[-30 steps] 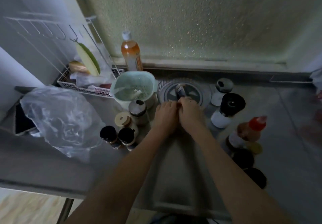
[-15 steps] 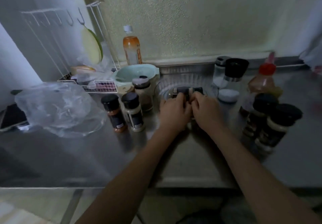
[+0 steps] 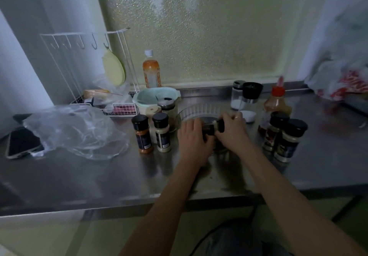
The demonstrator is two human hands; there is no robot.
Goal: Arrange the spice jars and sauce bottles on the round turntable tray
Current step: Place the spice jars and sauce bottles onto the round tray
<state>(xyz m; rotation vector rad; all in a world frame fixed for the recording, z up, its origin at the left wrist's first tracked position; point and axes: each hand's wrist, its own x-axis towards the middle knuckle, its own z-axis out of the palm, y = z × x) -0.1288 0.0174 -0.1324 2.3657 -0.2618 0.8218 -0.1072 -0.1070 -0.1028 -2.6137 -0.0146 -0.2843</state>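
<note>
Two bare forearms reach forward from the near edge of the steel counter (image 3: 83, 180), converging at its middle. Left hand (image 3: 194, 141): palm down, fingers curled round the base end of a dark spice jar (image 3: 214, 127). Right hand (image 3: 232, 129): knuckles up, fingers wrapped over the jar's black-capped end. Both hands are clamped on this one jar, which lies sideways, held over the near rim of the clear ribbed turntable tray (image 3: 201, 109).

Left of the hands, two upright jars stand side by side: an orange-powder jar (image 3: 142, 134) and a pale-powder jar (image 3: 162, 132). Right of the hands, two dark-capped jars (image 3: 285, 138) stand together, off the tray. Behind them, a red-capped sauce bottle (image 3: 277, 101); beside it a black-topped grinder (image 3: 251, 94) and a clear shaker (image 3: 237, 96).

Far left: crumpled plastic bag (image 3: 73, 130), phone (image 3: 23, 143). Rear: mint-green colander (image 3: 154, 98), wire rack (image 3: 95, 72), orange drink bottle (image 3: 151, 70) against the frosted window.
</note>
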